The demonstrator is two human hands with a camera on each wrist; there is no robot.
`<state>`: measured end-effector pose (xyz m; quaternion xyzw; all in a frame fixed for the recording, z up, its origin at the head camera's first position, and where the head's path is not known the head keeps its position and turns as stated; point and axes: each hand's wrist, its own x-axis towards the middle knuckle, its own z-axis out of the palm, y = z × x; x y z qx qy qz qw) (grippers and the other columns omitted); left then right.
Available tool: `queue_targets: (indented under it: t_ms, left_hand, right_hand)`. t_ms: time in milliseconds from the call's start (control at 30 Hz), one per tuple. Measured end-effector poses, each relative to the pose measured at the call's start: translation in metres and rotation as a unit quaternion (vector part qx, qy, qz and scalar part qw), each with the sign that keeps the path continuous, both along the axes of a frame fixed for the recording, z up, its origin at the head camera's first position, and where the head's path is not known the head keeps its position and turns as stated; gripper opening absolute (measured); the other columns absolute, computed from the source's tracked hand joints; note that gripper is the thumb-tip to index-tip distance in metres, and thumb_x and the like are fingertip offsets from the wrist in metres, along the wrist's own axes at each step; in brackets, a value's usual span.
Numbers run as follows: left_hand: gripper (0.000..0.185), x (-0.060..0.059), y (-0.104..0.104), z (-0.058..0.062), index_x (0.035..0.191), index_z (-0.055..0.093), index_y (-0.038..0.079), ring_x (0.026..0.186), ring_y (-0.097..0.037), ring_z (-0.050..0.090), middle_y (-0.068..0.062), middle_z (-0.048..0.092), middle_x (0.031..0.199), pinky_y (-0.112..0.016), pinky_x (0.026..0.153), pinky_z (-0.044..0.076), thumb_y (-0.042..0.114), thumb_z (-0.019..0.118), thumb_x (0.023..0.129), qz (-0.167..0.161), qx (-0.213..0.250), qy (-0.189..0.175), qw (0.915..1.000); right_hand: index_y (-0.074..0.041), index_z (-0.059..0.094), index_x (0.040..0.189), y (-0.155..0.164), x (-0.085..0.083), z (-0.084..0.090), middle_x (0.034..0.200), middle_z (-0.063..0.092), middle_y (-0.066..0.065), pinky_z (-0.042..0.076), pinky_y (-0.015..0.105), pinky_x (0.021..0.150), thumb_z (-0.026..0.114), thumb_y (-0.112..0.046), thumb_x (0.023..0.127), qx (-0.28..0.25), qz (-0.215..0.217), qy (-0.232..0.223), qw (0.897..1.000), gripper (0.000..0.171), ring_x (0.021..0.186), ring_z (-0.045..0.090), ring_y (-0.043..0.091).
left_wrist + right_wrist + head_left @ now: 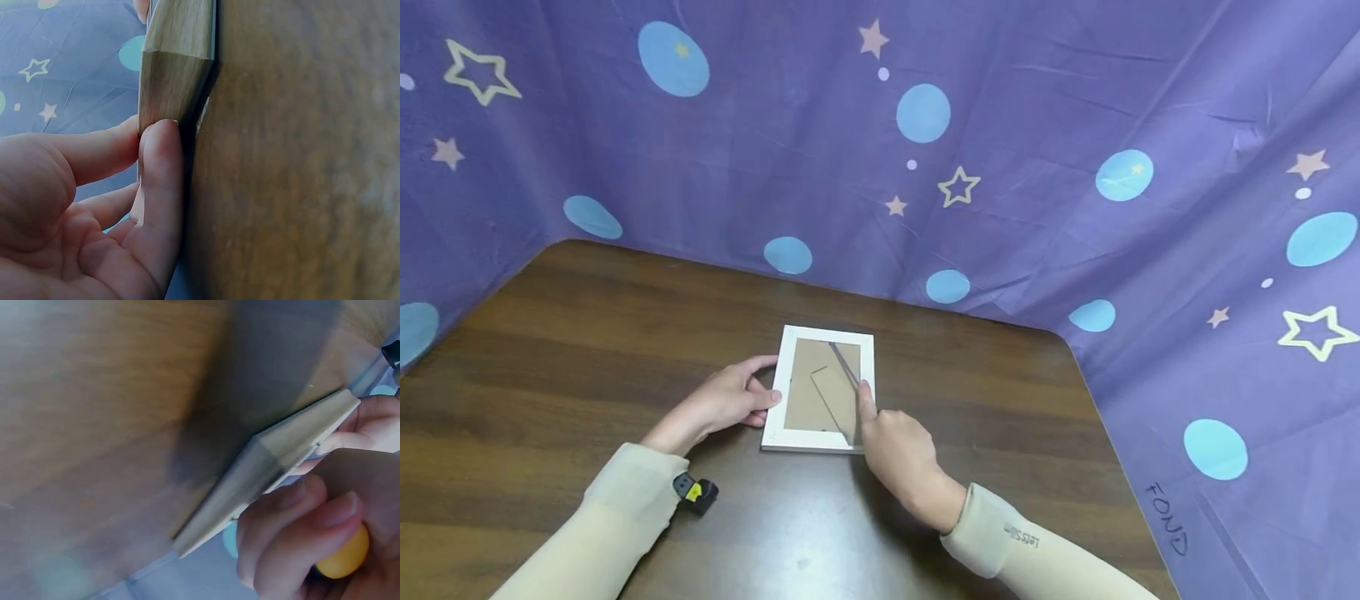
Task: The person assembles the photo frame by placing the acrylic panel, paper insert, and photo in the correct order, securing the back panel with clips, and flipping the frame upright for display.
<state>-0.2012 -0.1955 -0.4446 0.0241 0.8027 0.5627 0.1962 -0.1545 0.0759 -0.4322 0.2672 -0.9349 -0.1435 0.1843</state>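
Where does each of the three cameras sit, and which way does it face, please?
Head: above, looking down at the picture frame on the table; both hands and sleeves show.
Left wrist: beside the left hand, facing the frame's edge.
Right wrist: by the right hand, facing a frame corner.
All three share the frame.

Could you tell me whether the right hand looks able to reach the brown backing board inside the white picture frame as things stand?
Probably yes. The right hand holds a slim tool whose tip already lies over the backing board of the picture frame. Nothing covers the board, and the left hand only touches the frame's left edge.
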Motion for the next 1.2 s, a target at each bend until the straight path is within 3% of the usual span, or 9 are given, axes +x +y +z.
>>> queue_targets:
  t_ms: [233,467,733,933,1067,1200]
  left_hand:
    - [0.074,-0.003,0.004,0.004,0.164,0.028,-0.005,0.075,-0.020,0.067,-0.018,0.068,0.097,-0.032,0.070,0.065,0.007,0.069,0.102,-0.004,-0.006,0.013,0.9999]
    - [0.075,-0.005,0.004,0.008,0.164,0.028,-0.005,0.076,-0.020,0.067,-0.018,0.068,0.098,-0.032,0.070,0.065,0.007,0.069,0.102,-0.003,-0.009,0.013,0.9999]
    - [0.074,-0.002,-0.003,0.004,0.163,0.027,-0.006,0.074,-0.018,0.066,-0.017,0.066,0.096,-0.031,0.068,0.064,0.006,0.068,0.103,0.000,-0.006,0.014,0.9999]
    - [0.073,0.003,-0.003,-0.008,0.162,0.026,-0.008,0.073,-0.018,0.065,-0.016,0.065,0.094,-0.031,0.067,0.064,0.006,0.067,0.103,-0.004,0.003,0.005,1.0000]
    - [0.074,0.003,-0.003,-0.008,0.163,0.025,-0.008,0.074,-0.019,0.065,-0.016,0.065,0.094,-0.032,0.068,0.064,0.006,0.067,0.103,-0.003,0.007,0.010,0.9999]
    - [0.074,0.003,-0.001,-0.004,0.163,0.026,-0.007,0.075,-0.020,0.065,-0.016,0.065,0.095,-0.032,0.069,0.065,0.006,0.067,0.103,-0.004,0.007,0.011,0.9999]
  right_hand:
    - [0.001,0.058,0.149,0.007,0.002,0.001,0.048,0.047,0.002,0.038,0.026,0.030,0.064,-0.003,0.092,-0.031,-0.007,-0.023,0.999,0.058,0.038,0.041,0.010]
    - [-0.003,0.063,0.146,0.004,-0.006,0.014,0.055,0.059,0.006,0.042,0.026,0.031,0.065,-0.004,0.092,-0.029,-0.007,-0.036,0.999,0.054,0.040,0.053,0.014]
    - [-0.006,0.061,0.149,-0.001,-0.016,0.018,0.068,0.068,0.011,0.048,0.030,0.036,0.063,-0.003,0.092,-0.047,-0.011,-0.115,0.992,0.057,0.048,0.060,0.017]
    - [-0.009,0.064,0.145,0.008,-0.015,0.015,0.063,0.066,0.010,0.048,0.033,0.036,0.063,-0.003,0.094,-0.065,0.001,-0.136,0.989,0.051,0.049,0.064,0.020]
    - [-0.007,0.064,0.145,0.014,-0.020,0.024,0.058,0.062,0.008,0.049,0.033,0.038,0.062,-0.007,0.101,-0.076,0.024,-0.152,0.985,0.044,0.049,0.062,0.019]
    - [-0.013,0.066,0.142,0.027,-0.034,0.035,0.054,0.051,0.003,0.049,0.040,0.041,0.061,-0.017,0.107,-0.095,0.040,-0.179,0.978,0.036,0.050,0.060,0.023]
